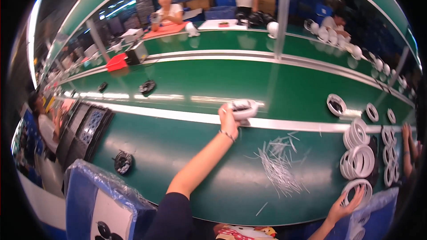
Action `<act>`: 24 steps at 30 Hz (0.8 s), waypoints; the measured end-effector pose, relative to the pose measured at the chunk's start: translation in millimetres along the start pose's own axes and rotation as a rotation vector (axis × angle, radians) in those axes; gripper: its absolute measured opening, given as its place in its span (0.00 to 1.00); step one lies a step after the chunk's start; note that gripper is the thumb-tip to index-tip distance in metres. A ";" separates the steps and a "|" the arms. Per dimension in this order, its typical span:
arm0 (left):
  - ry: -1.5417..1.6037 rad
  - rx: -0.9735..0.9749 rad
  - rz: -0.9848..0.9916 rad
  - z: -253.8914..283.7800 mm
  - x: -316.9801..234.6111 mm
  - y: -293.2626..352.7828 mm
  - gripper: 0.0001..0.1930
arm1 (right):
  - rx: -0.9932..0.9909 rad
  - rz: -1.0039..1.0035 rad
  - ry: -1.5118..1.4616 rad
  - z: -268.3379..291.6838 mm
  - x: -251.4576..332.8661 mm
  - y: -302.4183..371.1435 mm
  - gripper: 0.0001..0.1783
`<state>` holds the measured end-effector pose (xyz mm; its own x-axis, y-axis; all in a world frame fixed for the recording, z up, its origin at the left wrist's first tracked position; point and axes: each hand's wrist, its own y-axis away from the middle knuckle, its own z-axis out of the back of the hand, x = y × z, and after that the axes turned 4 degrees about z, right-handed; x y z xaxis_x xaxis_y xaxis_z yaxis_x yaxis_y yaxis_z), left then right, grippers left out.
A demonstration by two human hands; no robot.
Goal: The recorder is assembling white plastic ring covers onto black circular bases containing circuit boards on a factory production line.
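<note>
My left hand (227, 119) reaches forward over the metal edge of the conveyor, its fingers closed on a white round housing (244, 112) with a dark part inside. Down at the right, my right hand (345, 205) has its fingers around a white ring (366, 187) at the near edge of the bench. Just beyond that hand stand stacks of white rings (361, 160). Between my arms a loose pile of thin white strips (282, 169) lies on the green bench (213, 186). A black round part (123, 162) rests left of my left forearm.
More black parts (147, 86) and white rings (336, 105) sit on the green conveyor (213, 80). Dark trays (84, 129) stand at the left. Plastic-lined blue bins (82, 195) flank me. Co-workers sit across the line and at both sides; a metal post (282, 18) rises beyond the conveyor.
</note>
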<state>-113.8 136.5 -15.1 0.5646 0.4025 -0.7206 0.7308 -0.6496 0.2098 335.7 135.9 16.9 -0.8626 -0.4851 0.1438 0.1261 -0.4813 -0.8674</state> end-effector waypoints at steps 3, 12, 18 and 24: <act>-0.021 -0.064 -0.071 -5.3 8.1 -66.1 0.20 | -0.021 -0.051 0.195 -7.8 -13.0 10.3 0.33; -0.752 -0.291 -0.149 -23.0 40.3 -96.6 0.41 | 0.252 -0.462 -0.015 -27.8 -73.6 62.1 0.29; -1.255 -0.107 -0.449 21.8 -56.1 -95.8 0.29 | 0.294 -0.623 -0.183 -29.8 -89.9 48.9 0.16; -2.138 -0.190 -0.489 152.0 -255.8 -30.1 0.21 | 0.085 -0.394 0.064 -48.4 -76.5 50.7 0.15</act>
<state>-338.6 -44.9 62.4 -0.6723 -0.7284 -0.1322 0.7368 -0.6410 -0.2152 384.3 183.9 -61.2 -0.8816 -0.2061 0.4247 -0.1824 -0.6810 -0.7092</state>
